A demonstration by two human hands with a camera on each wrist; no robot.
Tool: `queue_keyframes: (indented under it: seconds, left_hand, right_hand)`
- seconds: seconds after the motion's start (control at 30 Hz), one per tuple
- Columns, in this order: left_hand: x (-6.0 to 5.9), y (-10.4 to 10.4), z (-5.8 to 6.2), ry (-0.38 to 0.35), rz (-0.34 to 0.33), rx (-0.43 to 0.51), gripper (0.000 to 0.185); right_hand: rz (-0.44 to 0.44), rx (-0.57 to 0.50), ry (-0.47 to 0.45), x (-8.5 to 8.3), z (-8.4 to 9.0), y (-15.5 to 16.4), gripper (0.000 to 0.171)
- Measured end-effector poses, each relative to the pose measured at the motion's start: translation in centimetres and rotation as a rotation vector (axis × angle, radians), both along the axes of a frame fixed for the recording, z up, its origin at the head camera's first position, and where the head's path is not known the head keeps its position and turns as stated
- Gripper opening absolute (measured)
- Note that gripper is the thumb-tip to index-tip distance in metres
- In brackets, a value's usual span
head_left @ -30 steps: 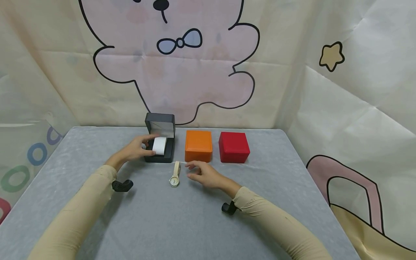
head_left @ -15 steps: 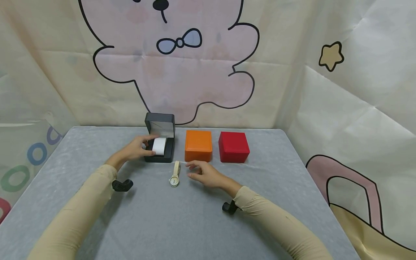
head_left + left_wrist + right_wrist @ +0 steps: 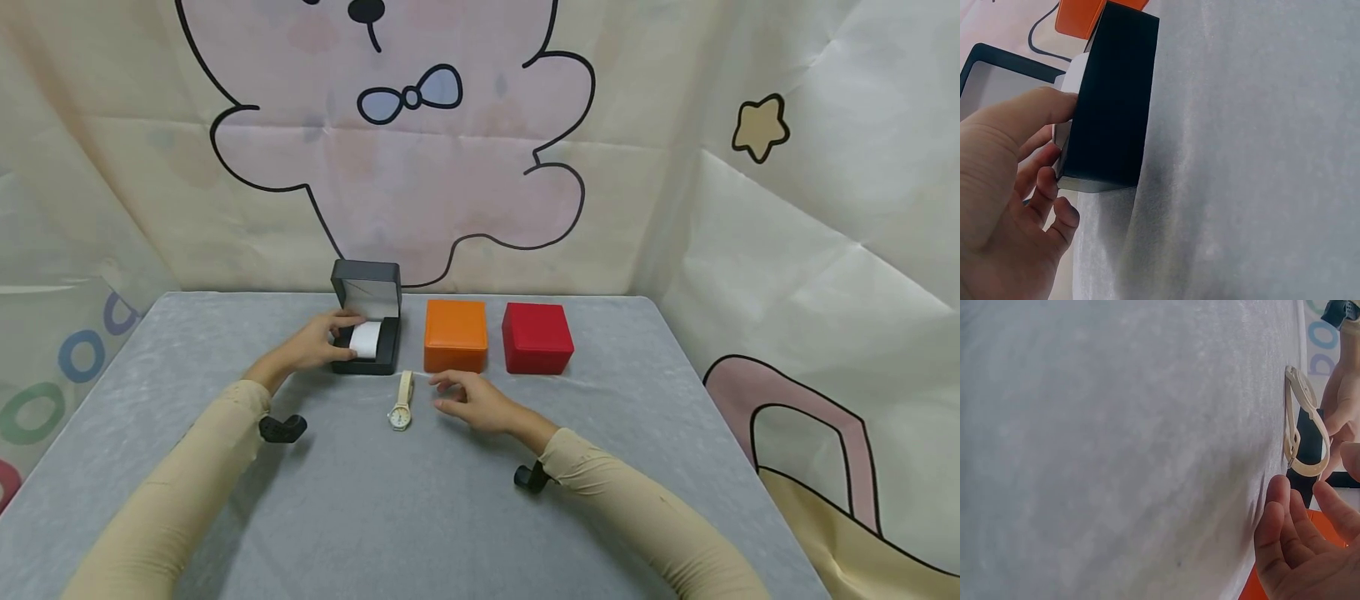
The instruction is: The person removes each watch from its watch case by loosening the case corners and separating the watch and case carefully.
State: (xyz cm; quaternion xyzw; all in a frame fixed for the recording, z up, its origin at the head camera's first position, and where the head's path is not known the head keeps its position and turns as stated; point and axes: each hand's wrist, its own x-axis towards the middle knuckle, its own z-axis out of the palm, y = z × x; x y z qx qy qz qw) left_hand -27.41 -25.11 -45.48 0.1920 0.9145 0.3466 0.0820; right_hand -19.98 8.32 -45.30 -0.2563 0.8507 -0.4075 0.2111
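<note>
While left hand (image 3: 311,342) seems to pinch white rounded soft cushion (image 3: 366,340) inside open black square box (image 3: 375,368), fingertips partly hidden, right hand (image 3: 480,404) stays out beside cream watch (image 3: 402,400), fingers loosely bent, thumb apart. Watch on grey cloth (image 3: 375,517), round face up; only right wrist view shows strap (image 3: 1316,467) bent in loop. Orange leather-look box (image 3: 456,335), red one (image 3: 537,337): lids down.

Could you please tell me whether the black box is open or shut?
The black box is open: its lid stands raised at the back, baring the pale lining and the white cushion inside.
</note>
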Motion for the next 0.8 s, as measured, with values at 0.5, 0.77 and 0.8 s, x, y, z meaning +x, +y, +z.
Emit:
queue_keyframes:
  seconds: [0.5, 0.77, 0.8]
  left_hand:
    - [0.4, 0.1, 1.0, 0.021, 0.037, 0.008, 0.056]
    - [1.5, 0.3, 1.7, 0.041, 0.105, 0.063, 0.046]
    - [1.7, 0.3, 1.9, 0.045, 0.114, 0.065, 0.045]
  right_hand:
    - [-0.015, -0.019, -0.004, -0.2, 0.5, 1.0, 0.04]
    - [-0.041, -0.051, -0.005, -0.1, 0.6, 2.0, 0.04]
    - [-0.042, -0.054, 0.0, -0.1, 0.7, 2.2, 0.04]
